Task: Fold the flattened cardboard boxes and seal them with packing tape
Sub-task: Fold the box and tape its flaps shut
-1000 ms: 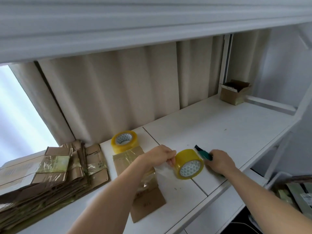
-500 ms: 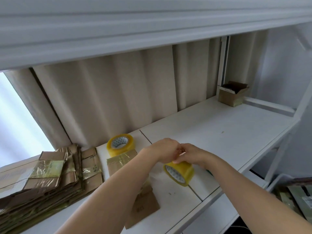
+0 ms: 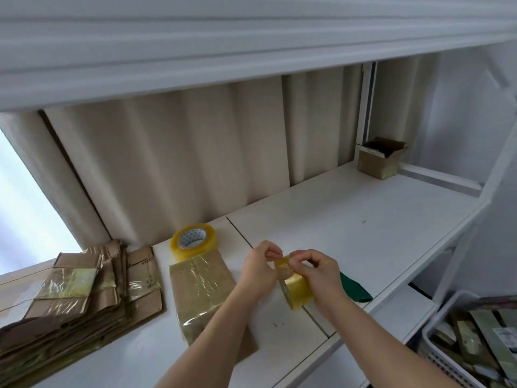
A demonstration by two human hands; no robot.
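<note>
A yellow roll of packing tape is held just above the white table, between both hands. My left hand curls against the roll's left side, its fingertips pinched at the top edge. My right hand grips the roll from the right, fingers pinching at the same top edge. A flattened cardboard box with old tape on it lies on the table under my left forearm. A second tape roll lies flat behind it. A stack of flattened boxes sits at the left.
A green-handled cutter lies on the table right of my hands. A small open cardboard box stands at the far right corner. A white basket with flat packages sits below the table's right edge. A curtain hangs behind.
My right hand left the green cutter and joined my left hand on the tape roll. Both hands now pinch at the roll's top edge, and the roll is turned more upright.
</note>
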